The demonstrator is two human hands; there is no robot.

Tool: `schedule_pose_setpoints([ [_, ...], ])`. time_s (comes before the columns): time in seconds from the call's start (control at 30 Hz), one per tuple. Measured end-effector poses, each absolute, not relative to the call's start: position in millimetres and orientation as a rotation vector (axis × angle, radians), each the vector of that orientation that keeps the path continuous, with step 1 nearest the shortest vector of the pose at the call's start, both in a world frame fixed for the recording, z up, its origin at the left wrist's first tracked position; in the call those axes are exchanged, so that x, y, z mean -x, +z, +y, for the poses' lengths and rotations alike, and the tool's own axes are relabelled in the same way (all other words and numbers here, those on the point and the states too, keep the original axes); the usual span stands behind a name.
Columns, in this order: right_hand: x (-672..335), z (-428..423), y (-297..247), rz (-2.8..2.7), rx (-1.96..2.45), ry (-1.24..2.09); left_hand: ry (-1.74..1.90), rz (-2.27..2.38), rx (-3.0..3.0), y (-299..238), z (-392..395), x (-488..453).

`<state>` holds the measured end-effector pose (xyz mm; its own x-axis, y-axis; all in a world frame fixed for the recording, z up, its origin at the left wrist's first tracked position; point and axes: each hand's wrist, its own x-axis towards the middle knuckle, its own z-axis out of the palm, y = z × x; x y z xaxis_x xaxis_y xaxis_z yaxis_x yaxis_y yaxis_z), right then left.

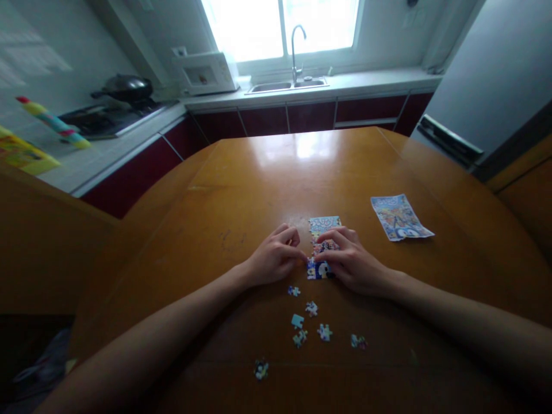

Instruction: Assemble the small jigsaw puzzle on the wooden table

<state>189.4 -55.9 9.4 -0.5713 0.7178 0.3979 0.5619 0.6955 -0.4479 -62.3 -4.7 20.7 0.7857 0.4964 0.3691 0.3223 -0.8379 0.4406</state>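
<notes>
A partly assembled jigsaw puzzle [325,224] lies flat on the wooden table, with a jagged left edge. My left hand [276,253] has its fingers curled, and its fingertips press a small puzzle piece [310,265] at the lower left of that edge. Over the right part of the puzzle rests my right hand [351,259], thumb and index finger apart and touching its surface, hiding some of the picture. Nearer to me lie several loose pieces, among them a blue one [297,321], a pale one [311,309] and a dark one [261,369].
A creased picture sheet [401,217] lies to the right on the wooden table [259,190]. Beyond the table are a counter with a sink [269,87], a microwave [207,73] and a stove with a black pan [128,88]. A fridge [495,75] stands at the right.
</notes>
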Motion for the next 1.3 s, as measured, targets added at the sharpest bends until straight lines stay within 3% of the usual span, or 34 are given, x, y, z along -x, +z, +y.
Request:
schedule_pose_setpoints([
  [0.33, -189.4, -55.3, 11.4, -2.411, 0.962, 0.381, 0.652, 0.611, -2.625, 20.9, -4.2, 60.8],
  [0.87, -192.2, -48.8, 4.9, -1.995, 1.035, 0.451, 0.674, 0.523, -2.658, 36.9, -18.9, 57.0],
  [1.13, -193.1, -47.3, 3.6, -1.939, 1.066, 0.45, 0.88, 0.866, -2.483, 30.2, -6.1, 62.1],
  [1.3, -192.8, -47.1, 2.7, -1.937, 1.082, 0.454, 0.89, 0.78, -2.412, 23.9, -1.8, 65.7],
])
